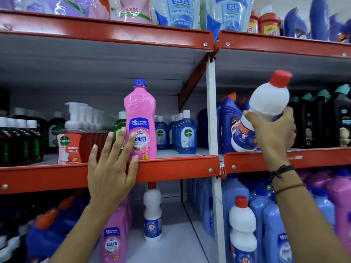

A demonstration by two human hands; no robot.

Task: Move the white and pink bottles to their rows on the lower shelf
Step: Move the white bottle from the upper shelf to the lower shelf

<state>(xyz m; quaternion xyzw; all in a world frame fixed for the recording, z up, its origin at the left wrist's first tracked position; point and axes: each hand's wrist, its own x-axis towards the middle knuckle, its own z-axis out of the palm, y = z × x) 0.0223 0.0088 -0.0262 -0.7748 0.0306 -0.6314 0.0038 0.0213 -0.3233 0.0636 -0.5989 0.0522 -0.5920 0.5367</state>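
A pink bottle [140, 120] with a blue cap stands upright at the front of the middle shelf [171, 166]. My left hand [112, 168] is spread open just left of it, with fingertips touching its label. My right hand [273, 133] grips a white bottle [266, 105] with a red cap, tilted, above the right bay's middle shelf edge. On the lower shelf stand a white bottle [152, 211], a row of pink bottles [114, 242] and another white bottle [242, 230].
A white upright post [212, 111] divides the two bays. Dettol bottles [184, 133] and pump dispensers [76, 118] fill the middle shelf behind. Blue bottles [228, 126] stand behind the held bottle. Light-blue jugs [266, 224] crowd the lower right.
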